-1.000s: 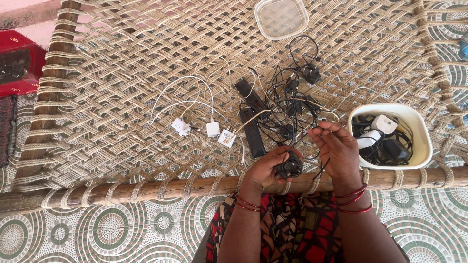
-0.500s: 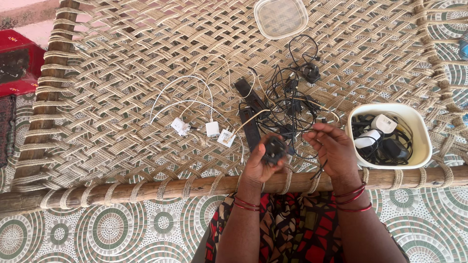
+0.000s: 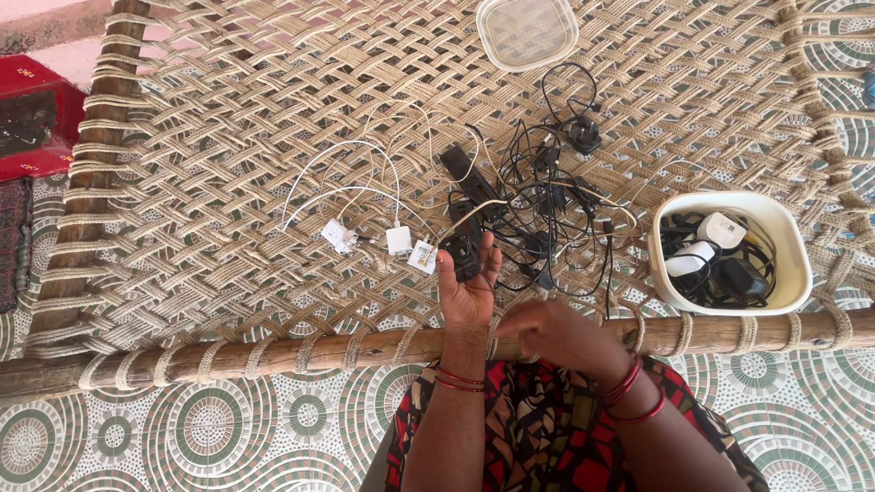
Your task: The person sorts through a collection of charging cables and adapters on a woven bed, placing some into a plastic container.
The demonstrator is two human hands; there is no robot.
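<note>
Head view: the left hand (image 3: 467, 292) lifts a black charger (image 3: 465, 251) above the woven cot (image 3: 228, 109), fingers curled round it. The right hand (image 3: 556, 333), loosely curled and empty, hovers beside the cable tangle (image 3: 547, 200). Sorting looks underway; next calls for freeing its cord.

The bed surface (image 3: 228, 137) is woven from rough, dry rope of a pale straw colour, and its frame rail (image 3: 228, 355) is bare, matt wood, bound with the same rope. The left hand (image 3: 467, 290) holds a black charger (image 3: 466, 251) of matt plastic. The tangled black cables (image 3: 547, 205) look like smooth rubber or plastic with a slight shine. The white chargers (image 3: 398, 240) are glossy plastic with thin, smooth white cords. The white tub (image 3: 793, 246) is smooth plastic, and the clear lid (image 3: 528, 32) is a cloudy, half-transparent plastic. The floor (image 3: 182, 428) has a smooth patterned covering. The bangles (image 3: 458, 380) are shiny red.
</note>
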